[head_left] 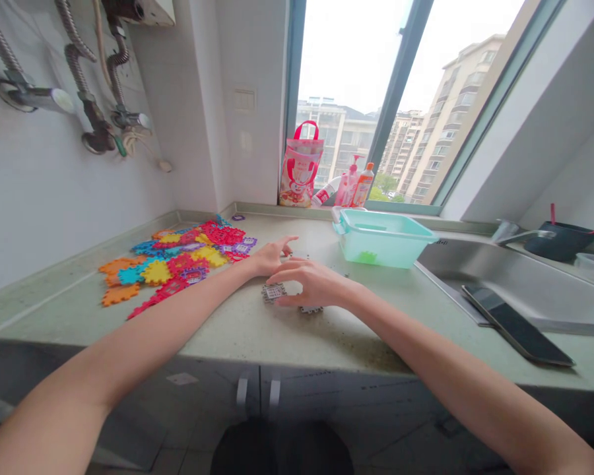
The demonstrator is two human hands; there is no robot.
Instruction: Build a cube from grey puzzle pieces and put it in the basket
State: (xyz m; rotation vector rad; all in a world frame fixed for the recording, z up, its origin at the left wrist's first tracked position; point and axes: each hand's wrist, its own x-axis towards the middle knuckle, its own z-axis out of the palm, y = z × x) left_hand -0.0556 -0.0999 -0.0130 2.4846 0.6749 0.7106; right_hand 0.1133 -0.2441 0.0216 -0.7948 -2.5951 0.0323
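Observation:
Both my arms reach over a pale green counter (228,330). My left hand (272,256) lies with fingers stretched out on the counter, right beside a spread of colourful toothed plastic tiles (178,260). My right hand (309,284) rests just in front of it, fingers curved down over small grey toothed tiles (273,291); thumb and fingertips touch them. Another grey tile (311,309) peeks out under its wrist side. Whether the hand grips a tile is unclear.
A mint plastic tub (383,236) stands right of the hands. A steel sink (515,277) with a dark phone or tablet (517,324) on its edge lies further right. A pink bag (301,165) and bottles (354,186) sit on the windowsill. Pipes hang on the left wall.

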